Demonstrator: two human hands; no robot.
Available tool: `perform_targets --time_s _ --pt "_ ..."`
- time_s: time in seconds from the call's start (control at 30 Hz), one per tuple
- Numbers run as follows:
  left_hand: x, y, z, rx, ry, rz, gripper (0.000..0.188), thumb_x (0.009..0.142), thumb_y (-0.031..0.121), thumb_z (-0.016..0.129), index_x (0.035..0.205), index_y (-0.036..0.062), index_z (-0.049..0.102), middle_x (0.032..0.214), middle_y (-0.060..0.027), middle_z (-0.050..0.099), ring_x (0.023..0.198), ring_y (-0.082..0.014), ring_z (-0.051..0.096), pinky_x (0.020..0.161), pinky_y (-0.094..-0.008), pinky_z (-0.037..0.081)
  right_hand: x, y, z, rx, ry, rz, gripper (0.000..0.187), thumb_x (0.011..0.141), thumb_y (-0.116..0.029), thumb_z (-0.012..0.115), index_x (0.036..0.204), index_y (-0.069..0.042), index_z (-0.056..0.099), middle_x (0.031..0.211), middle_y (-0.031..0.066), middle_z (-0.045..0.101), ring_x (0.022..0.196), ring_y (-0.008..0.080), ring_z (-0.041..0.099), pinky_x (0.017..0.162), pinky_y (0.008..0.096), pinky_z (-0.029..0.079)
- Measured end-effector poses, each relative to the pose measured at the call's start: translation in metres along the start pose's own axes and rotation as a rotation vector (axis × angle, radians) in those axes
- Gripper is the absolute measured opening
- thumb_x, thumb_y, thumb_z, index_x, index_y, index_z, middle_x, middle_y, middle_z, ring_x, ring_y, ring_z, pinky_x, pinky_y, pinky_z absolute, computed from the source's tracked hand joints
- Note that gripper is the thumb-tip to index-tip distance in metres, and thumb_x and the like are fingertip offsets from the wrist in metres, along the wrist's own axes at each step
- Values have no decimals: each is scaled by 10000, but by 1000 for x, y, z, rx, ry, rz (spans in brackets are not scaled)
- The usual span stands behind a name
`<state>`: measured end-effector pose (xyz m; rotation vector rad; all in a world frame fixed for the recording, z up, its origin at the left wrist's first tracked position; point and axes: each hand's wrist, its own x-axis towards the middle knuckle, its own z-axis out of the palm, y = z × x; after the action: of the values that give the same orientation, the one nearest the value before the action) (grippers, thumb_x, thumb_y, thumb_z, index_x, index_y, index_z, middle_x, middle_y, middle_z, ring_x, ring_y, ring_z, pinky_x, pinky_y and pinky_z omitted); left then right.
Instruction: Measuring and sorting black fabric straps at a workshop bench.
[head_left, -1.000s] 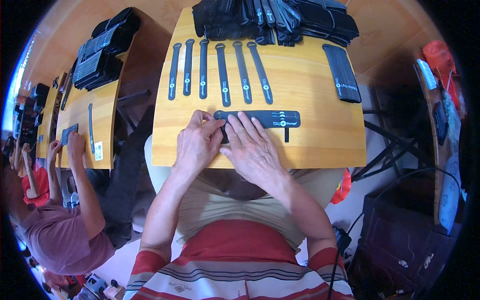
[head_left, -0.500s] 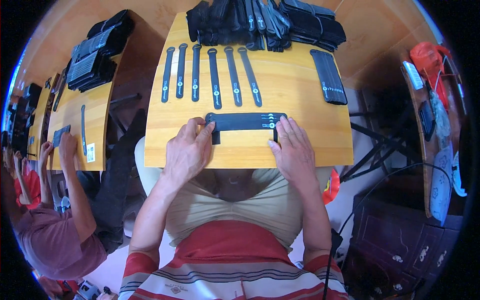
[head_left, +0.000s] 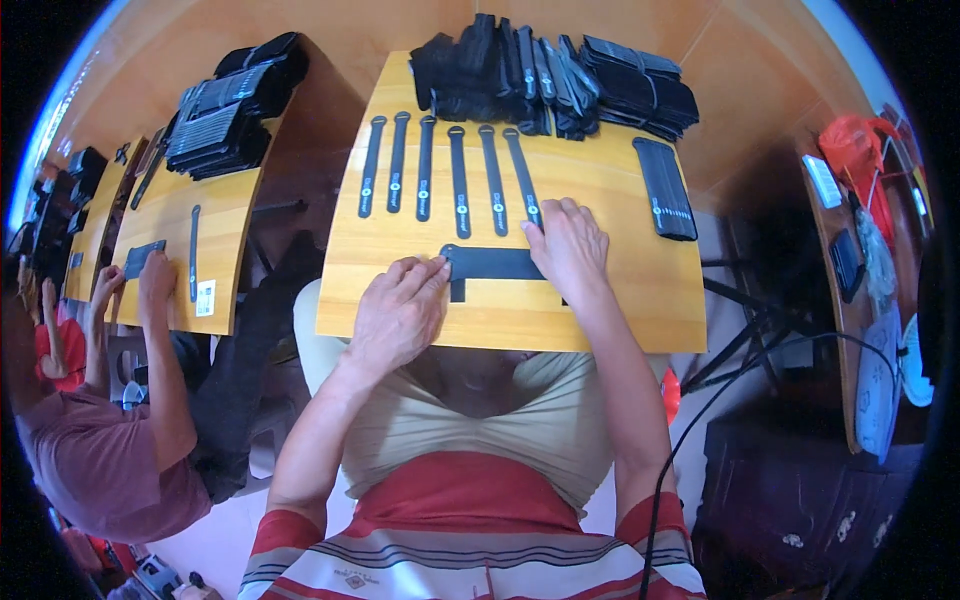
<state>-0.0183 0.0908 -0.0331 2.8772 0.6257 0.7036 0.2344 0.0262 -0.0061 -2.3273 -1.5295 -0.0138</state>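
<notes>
A flat stack of black hook-and-loop straps lies crosswise near the table's front edge, over a dark piece that sticks out below it. My left hand is closed at its left end, thumb and forefinger pressed on the rounded tip. Several single straps lie lengthwise in a row farther back, slotted ends away from me. My right hand reaches over the right end of the stack to the rightmost strap of that row. Thumb and forefinger close around its near end, which they partly hide.
At the back of the wooden table are heaped black straps and a tied bundle. Another strap stack lies at the right. On the left, a co-worker handles straps at another table. A black cable hangs at my right.
My right hand has left the right end of the stack and moved away from me to the rightmost strap. My left hand stays at the left end. The whole view has shifted slightly.
</notes>
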Motion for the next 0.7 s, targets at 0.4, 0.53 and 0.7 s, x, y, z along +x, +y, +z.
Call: perform_targets --time_s 0.4,0.53,0.7 --pt "-10 -3 8 -109 106 -59 330 864 131 709 1171 10 713 1236 -100 712 1069 -247 642 947 -356 521 14 56 17 180 28 166 148 881 -192 675 907 -47 697 831 198 717 817 420 691 730 492 530" --pt "-13 -8 7 -162 153 -48 328 866 118 707 1172 0 713 1249 -105 709 1064 -248 642 953 -356 519 8 63 18 394 139 113 163 895 -163 669 840 -11 654 709 145 663 668 286 666 634 427 495" --pt "-5 -1 8 -263 183 -47 310 869 121 706 1158 7 715 1216 -116 710 1061 -274 644 947 -375 523 14 87 27 675 81 207 169 948 -129 634 831 -7 632 663 30 575 575 131 532 518 335 424"
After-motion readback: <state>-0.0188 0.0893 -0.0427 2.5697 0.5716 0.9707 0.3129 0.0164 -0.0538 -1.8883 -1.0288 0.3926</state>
